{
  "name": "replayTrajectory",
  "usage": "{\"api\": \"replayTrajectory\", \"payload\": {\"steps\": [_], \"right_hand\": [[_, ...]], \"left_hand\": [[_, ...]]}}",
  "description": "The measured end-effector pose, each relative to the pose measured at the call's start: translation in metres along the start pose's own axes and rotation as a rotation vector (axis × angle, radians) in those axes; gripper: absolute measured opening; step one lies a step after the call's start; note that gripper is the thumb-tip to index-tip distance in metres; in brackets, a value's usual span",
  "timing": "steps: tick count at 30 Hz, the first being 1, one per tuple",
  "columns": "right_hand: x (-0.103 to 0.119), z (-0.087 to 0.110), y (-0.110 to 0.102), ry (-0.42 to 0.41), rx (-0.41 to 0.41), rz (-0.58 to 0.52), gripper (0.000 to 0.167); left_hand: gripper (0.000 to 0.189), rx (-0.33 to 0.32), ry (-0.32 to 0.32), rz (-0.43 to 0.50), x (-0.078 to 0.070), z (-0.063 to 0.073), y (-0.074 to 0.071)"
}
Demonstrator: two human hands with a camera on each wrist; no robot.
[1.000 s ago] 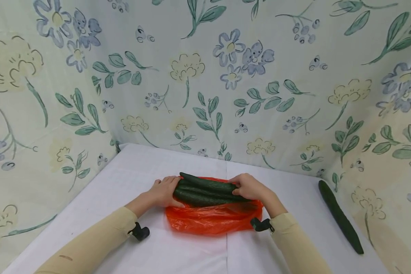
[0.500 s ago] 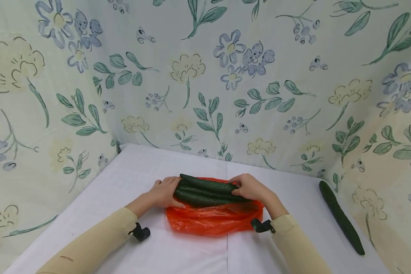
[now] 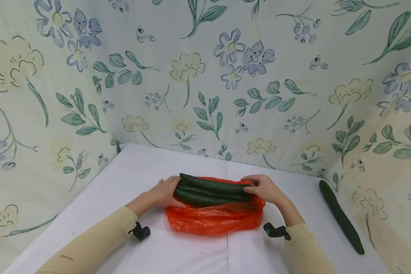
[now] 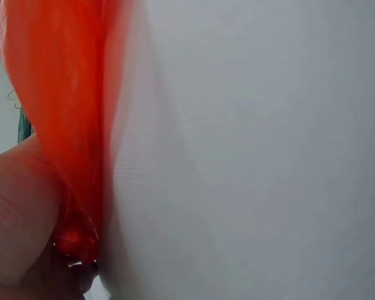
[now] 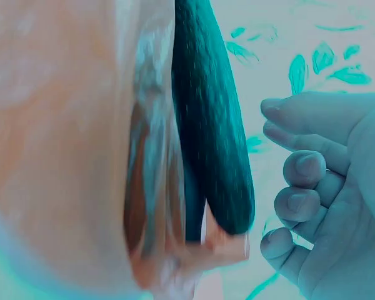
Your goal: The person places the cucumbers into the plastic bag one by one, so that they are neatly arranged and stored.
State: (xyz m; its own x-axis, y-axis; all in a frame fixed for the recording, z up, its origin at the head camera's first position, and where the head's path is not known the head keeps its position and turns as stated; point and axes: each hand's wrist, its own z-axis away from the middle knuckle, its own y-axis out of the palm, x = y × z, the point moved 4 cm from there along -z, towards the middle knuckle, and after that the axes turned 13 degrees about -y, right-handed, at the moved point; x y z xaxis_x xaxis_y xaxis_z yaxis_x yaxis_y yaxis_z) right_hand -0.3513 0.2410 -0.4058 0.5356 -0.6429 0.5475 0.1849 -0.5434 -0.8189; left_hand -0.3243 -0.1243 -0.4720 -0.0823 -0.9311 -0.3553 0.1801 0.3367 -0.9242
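Observation:
Several dark green cucumbers (image 3: 209, 195) lie side by side in a red plastic bag (image 3: 214, 220) in the middle of the table, their upper sides showing at its mouth. My left hand (image 3: 165, 192) holds the left end of the bag with the cucumbers; the left wrist view shows red plastic (image 4: 62, 100) against it, its fingertips mostly hidden. At the bag's right end is my right hand (image 3: 265, 189). In the right wrist view a cucumber's end (image 5: 215, 137) sticks out, and that hand's loosely bent fingers (image 5: 303, 167) are apart from it.
A single cucumber (image 3: 340, 217) lies near the right edge of the white-covered table (image 3: 137, 163). Floral cloth (image 3: 205, 95) hangs behind the table and on both sides.
My right hand has let go of the cucumbers and moved right, to the bag's end. My left hand, the bag and the lone cucumber have stayed in place.

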Motion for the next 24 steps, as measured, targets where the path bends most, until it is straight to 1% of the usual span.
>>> {"api": "replayTrajectory", "payload": {"steps": [5,12,17,24], "right_hand": [[-0.018,0.02,-0.014,0.056,-0.056,-0.051,0.034],[-0.041,0.049,-0.037,0.091,-0.122,-0.058,0.038],[-0.057,0.071,-0.053,0.136,-0.166,-0.063,0.041],[-0.069,0.104,-0.077,0.186,-0.21,-0.068,0.049]], "left_hand": [[0.112,0.018,0.003,0.018,-0.001,-0.004,-0.001],[0.112,0.029,0.008,0.035,-0.001,-0.007,0.001],[0.113,0.012,0.007,0.021,0.001,-0.009,0.002],[0.113,-0.008,0.011,-0.004,0.002,-0.008,0.003]]}}
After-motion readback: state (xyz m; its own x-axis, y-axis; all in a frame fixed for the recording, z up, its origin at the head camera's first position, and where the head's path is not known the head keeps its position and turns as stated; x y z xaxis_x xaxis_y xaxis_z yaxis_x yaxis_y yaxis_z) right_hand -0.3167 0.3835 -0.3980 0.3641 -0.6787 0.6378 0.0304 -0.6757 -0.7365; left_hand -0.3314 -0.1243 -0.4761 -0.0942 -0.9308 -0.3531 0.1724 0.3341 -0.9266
